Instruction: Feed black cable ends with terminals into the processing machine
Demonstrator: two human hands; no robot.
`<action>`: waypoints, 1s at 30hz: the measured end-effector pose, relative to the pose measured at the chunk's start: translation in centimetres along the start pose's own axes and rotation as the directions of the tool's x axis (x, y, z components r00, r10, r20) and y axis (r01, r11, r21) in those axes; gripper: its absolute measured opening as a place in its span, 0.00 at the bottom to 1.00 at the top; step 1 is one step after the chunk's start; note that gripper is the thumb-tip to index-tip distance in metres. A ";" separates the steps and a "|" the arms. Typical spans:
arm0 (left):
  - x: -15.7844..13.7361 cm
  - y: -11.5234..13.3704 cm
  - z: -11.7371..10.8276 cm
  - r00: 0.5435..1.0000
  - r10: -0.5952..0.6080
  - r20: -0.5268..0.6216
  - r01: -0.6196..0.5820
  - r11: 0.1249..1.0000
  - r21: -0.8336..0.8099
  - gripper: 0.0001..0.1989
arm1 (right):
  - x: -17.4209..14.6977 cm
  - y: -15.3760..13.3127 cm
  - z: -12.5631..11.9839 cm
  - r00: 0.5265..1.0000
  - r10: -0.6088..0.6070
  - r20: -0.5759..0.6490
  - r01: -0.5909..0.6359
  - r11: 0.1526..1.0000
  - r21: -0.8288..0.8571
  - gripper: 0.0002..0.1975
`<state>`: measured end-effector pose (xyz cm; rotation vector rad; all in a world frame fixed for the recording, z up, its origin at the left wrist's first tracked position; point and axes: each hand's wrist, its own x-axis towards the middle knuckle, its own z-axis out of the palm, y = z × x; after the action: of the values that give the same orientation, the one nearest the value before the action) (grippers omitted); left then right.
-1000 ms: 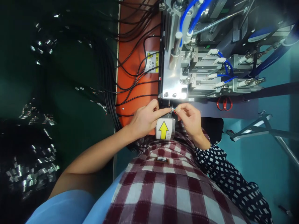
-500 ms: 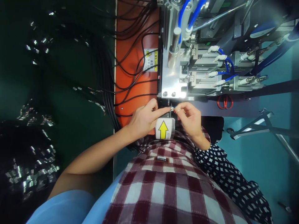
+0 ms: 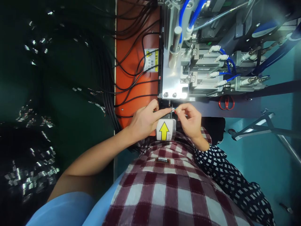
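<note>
Beside the machine point(image 3: 174, 84), the right hand point(image 3: 191, 121) pinches thin wires point(image 3: 173, 109).

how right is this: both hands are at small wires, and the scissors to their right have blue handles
The scissors have red handles, not blue, in the head view. The rest stands: left hand and right hand at small wires, scissors to their right.

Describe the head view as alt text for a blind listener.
A person's right hand pinches thin colored wires, the left hand at their ends, beside a metal machine. Black cables cross an orange panel at left; red-handled scissors lie at right.
</note>
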<state>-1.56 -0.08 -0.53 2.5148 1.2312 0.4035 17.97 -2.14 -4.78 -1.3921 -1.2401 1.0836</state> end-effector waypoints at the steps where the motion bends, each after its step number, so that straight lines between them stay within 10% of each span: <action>1: 0.0 0.0 0.0 1.000 0.003 -0.003 -0.003 1.000 -0.002 0.17 | 0.0 0.1 0.0 1.000 -0.014 -0.005 0.014 1.000 -0.010 0.06; 19: 0.0 0.1 -0.1 1.000 0.000 0.013 0.000 1.000 0.030 0.17 | 0.0 0.4 0.1 0.974 -0.223 -0.032 0.216 0.967 -0.137 0.04; 30: 0.0 -0.1 0.0 1.000 0.017 0.009 -0.017 1.000 0.020 0.17 | -0.4 0.8 0.3 0.994 -0.100 -0.044 0.097 0.993 -0.069 0.05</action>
<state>-1.65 -0.06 -0.53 2.5430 1.2175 0.3854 17.71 -2.58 -5.59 -1.3840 -1.3070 0.9443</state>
